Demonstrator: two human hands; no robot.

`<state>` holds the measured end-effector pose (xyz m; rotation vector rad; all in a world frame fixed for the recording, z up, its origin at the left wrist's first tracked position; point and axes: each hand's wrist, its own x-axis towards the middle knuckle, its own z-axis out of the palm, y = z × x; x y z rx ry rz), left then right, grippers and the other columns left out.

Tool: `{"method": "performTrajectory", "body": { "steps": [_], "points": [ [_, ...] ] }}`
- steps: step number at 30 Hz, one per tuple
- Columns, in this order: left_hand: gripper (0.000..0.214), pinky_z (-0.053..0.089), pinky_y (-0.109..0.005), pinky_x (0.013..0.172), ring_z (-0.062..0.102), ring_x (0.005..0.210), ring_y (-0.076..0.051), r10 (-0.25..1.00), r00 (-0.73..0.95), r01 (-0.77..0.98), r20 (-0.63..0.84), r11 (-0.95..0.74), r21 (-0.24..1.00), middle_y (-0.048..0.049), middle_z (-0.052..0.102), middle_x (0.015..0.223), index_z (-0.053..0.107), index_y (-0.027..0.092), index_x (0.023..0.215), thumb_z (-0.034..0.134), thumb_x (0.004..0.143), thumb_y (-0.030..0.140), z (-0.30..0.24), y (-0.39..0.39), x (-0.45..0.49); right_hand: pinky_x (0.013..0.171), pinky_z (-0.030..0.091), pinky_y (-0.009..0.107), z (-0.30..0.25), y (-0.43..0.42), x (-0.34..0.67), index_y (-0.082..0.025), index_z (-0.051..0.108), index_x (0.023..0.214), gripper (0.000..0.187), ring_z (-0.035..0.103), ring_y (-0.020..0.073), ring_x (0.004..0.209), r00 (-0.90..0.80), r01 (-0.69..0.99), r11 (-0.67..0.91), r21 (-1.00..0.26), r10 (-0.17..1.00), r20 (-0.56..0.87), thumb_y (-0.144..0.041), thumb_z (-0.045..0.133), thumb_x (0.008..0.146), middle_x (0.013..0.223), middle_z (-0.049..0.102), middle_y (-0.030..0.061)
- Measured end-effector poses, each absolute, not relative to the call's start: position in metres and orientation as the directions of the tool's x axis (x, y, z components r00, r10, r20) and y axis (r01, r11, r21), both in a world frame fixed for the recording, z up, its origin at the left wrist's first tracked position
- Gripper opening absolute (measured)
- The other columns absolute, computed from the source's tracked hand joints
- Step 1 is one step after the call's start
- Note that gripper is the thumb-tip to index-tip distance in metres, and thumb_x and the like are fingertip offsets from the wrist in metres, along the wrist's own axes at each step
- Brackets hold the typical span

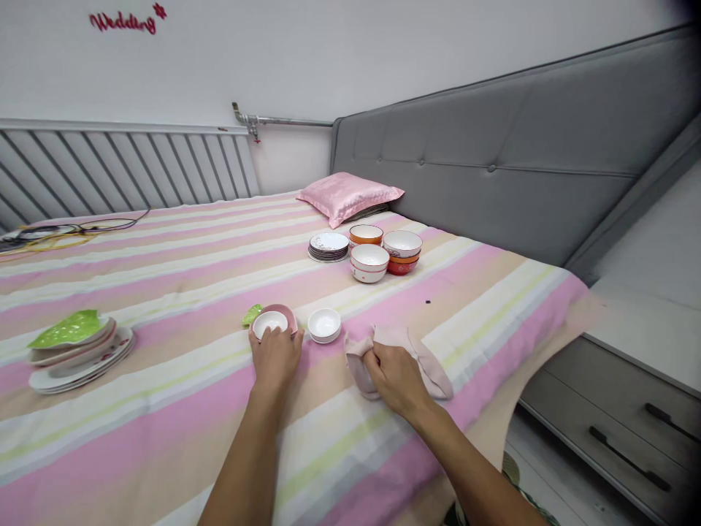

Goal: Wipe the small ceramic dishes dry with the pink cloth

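A: Centre frame: our left hand (275,356) is gripping the white bowl (269,323), and our right hand (395,376) is clutching the beige cloth (430,359).
B: We are noting the striped bed (493,292) ending lower right, with open sheet left.

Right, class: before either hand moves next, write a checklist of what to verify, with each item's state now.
1. Left hand: fingers rest on the small white bowl at its near rim; firm hold: cannot tell.
2. That bowl sits upright in the pink dish: ok.
3. Right hand grips the beige cloth: ok.
4. Second white bowl stands upright, apart from both hands: ok.
5. Bowls' insides dry: cannot tell.
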<state>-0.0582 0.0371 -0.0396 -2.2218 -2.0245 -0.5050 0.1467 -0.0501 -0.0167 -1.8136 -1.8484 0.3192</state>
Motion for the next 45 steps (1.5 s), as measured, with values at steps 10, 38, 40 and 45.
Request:
{"method": "performTrajectory", "body": {
  "steps": [10,38,40,45],
  "points": [
    [0.023,0.016,-0.051,0.097,0.058,0.078,-0.028,0.933,0.025,0.951,0.360,-0.133,0.278,-0.0112,0.063,0.071,0.064,0.014,0.071,0.049,0.074,0.031,-0.029,0.032,-0.053,0.049,0.016,0.025,-0.020,-0.049,0.148,-0.017,0.056,0.063,0.035,0.045,0.0107,0.052,0.035,0.863,0.083,-0.498,0.974,0.223,-0.024,0.032,0.087,0.057,0.057,0.0013],
    [0.041,0.049,-0.021,0.074,0.062,0.080,-0.011,0.982,0.169,-0.547,-0.078,0.160,0.822,-0.0023,0.065,0.087,0.061,0.018,0.101,0.070,0.062,0.011,-0.008,0.005,-0.001,0.056,0.036,0.021,-0.023,-0.038,0.161,-0.019,0.062,0.079,0.022,0.055,0.0145,0.062,0.375,0.436,0.036,-0.899,0.901,0.218,-0.028,0.042,0.078,0.065,0.063,0.0004],
    [0.041,0.048,-0.021,0.076,0.061,0.084,-0.012,0.974,0.212,-0.530,-0.076,0.180,0.828,-0.0036,0.066,0.093,0.062,0.018,0.102,0.070,0.062,0.011,-0.009,0.000,0.006,0.057,0.038,0.022,-0.026,-0.035,0.162,-0.017,0.061,0.081,0.021,0.056,0.0150,0.063,0.428,0.321,0.048,-0.946,0.884,0.190,-0.030,0.044,0.077,0.066,0.064,0.0015],
    [0.039,0.043,-0.024,0.084,0.059,0.094,-0.017,0.951,0.302,-0.451,-0.058,0.196,0.871,-0.0078,0.067,0.100,0.066,0.014,0.100,0.072,0.062,0.016,-0.010,-0.010,0.016,0.060,0.042,0.023,-0.032,-0.031,0.164,-0.015,0.060,0.081,0.024,0.057,0.0153,0.067,0.474,0.124,0.148,-0.981,0.860,0.189,-0.037,0.050,0.077,0.072,0.064,0.0039]
  ]
}}
